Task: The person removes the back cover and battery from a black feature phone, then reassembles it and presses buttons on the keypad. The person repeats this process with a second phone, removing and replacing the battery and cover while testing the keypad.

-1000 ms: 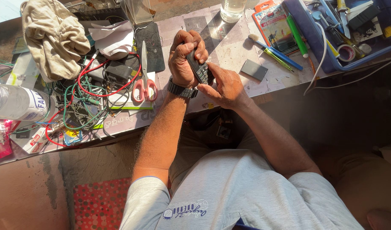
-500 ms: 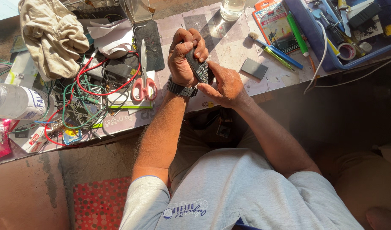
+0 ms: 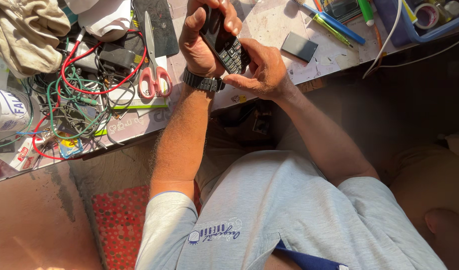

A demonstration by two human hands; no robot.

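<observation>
Left hand [image 3: 202, 42] closed around a dark keypad phone [image 3: 224, 40], right hand [image 3: 262, 70] pinching its lower end, held just above the tabletop's [image 3: 269, 22] near edge; judgement: keep left grip steady, press with right thumb only, avoid twisting the casing.

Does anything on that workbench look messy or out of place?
Yes. Red and green wires lie in a tangled heap at the table's left, with pink-handled scissors lying beside them. The keypad phone held in both hands looks intact.
</observation>
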